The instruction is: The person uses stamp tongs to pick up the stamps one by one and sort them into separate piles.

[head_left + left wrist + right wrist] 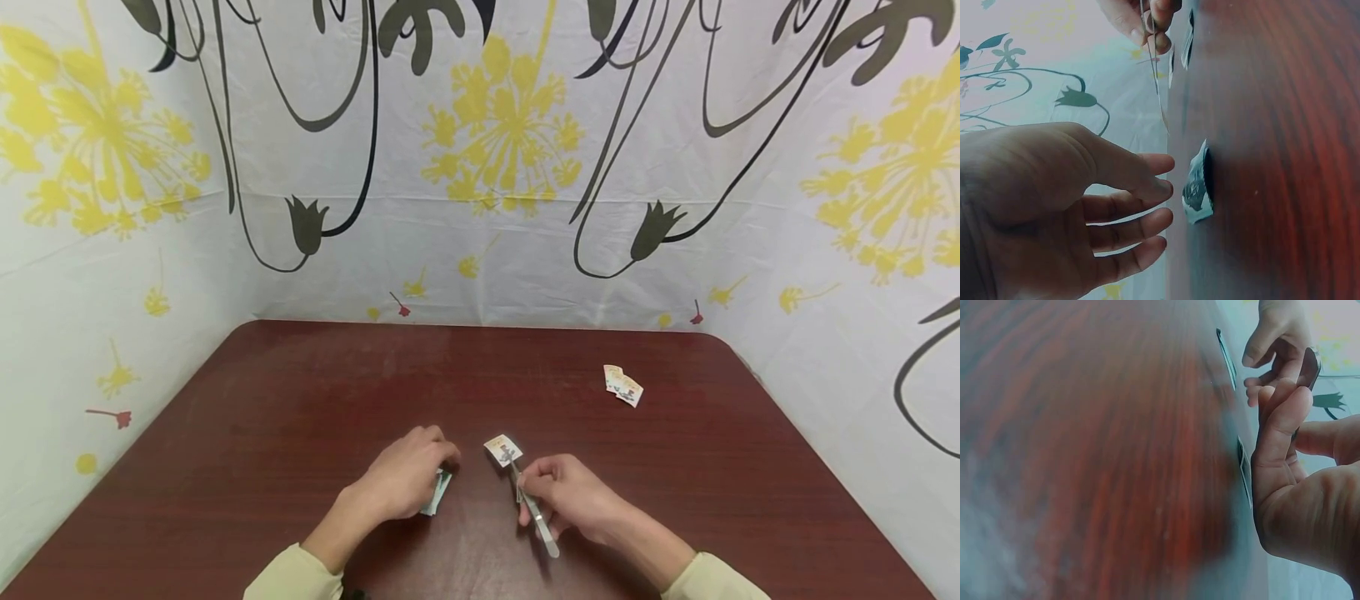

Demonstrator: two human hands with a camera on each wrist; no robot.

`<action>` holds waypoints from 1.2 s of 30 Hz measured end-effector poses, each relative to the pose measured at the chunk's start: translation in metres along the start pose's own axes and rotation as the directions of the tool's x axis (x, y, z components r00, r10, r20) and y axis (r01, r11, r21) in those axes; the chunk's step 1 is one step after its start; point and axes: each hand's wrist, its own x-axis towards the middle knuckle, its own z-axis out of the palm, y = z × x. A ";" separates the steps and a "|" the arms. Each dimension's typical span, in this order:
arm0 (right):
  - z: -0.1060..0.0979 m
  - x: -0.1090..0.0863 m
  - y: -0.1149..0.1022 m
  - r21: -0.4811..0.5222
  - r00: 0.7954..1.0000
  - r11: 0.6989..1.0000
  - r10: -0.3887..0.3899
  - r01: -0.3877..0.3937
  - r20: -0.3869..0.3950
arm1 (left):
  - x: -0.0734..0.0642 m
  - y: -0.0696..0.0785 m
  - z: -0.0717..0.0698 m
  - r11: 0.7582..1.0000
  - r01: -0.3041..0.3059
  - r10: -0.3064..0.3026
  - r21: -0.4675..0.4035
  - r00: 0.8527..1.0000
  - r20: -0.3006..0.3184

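Tweezers (537, 518) silvery; paper slip (503, 450) whitish, print seemingly yellow and grey; tabletop (375, 383) red-brown, grained.

Floral cloth (480, 167) around a brown table (300, 400) shows a curtained workspace.

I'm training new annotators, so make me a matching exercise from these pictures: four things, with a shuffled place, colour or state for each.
1. Tweezers
2. Tabletop
3. Left hand
4. Overlapping papers

A. loose fingers, gripping nothing
B. toward the far right, away from both hands
C. pinched by the right hand
D. dark reddish brown

Pairs: 1-C, 2-D, 3-A, 4-B
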 end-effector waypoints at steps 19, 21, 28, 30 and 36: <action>-0.007 -0.001 0.000 0.024 0.995 0.999 -0.028 0.030 -0.097 | 0.000 -0.002 0.003 0.996 0.091 -0.092 0.017 0.993 0.072; -0.008 -0.002 0.000 0.025 0.994 0.999 -0.027 0.030 -0.101 | 0.000 -0.003 0.003 0.995 0.095 -0.096 0.017 0.993 0.073; -0.011 -0.004 0.000 0.027 0.992 1.000 -0.010 0.014 -0.126 | 0.000 -0.003 0.004 0.995 0.095 -0.095 0.005 0.993 0.064; -0.013 -0.004 0.000 0.026 0.991 1.000 -0.007 0.010 -0.132 | 0.000 -0.004 0.005 0.996 0.091 -0.091 0.001 0.994 0.062; -0.015 -0.005 0.000 0.029 0.988 1.000 -0.007 0.011 -0.152 | 0.001 -0.004 0.004 0.997 0.078 -0.078 -0.002 0.995 0.058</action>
